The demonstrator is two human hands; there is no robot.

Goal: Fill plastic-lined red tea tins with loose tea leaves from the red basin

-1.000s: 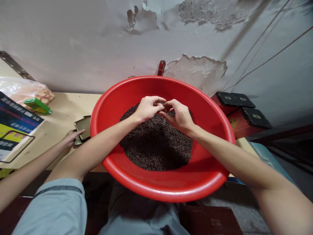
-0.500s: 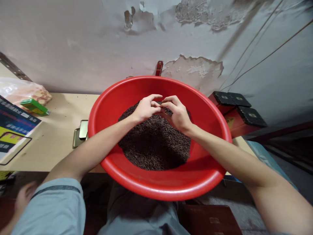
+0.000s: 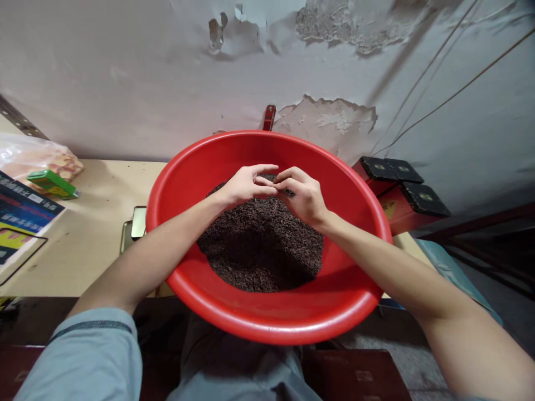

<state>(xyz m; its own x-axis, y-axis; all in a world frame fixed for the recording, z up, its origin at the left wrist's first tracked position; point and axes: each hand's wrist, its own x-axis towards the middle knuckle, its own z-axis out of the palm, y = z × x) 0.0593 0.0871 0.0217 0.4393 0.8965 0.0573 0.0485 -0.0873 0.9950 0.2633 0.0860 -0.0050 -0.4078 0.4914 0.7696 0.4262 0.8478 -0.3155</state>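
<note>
A large red plastic basin [image 3: 271, 326] holds a heap of dark brown dried bits [image 3: 251, 245] that look like loose tea leaves. Above the heap's far side, my left hand [image 3: 247, 184] has its fingers stretched out and apart, pointing right. My right hand [image 3: 304, 195] meets it from the other side, fingers bent and tips pressed together at the left fingertips. Whatever small piece may be between the right fingertips is too small to make out. Both forearms cross over the basin's rim.
On the wooden table [image 3: 96, 223] at left lie a green box [image 3: 53, 184], a clear plastic bag [image 3: 37, 153], a printed sheet [image 3: 25, 217] and a small open tin [image 3: 139, 223]. Red boxes with black lids [image 3: 418, 200] stand at right. A peeling wall [image 3: 137, 72] rises behind.
My right fingers have bent in more at the left fingertips. Another hand at the lower left is gone from sight. The whole view has shifted slightly.
</note>
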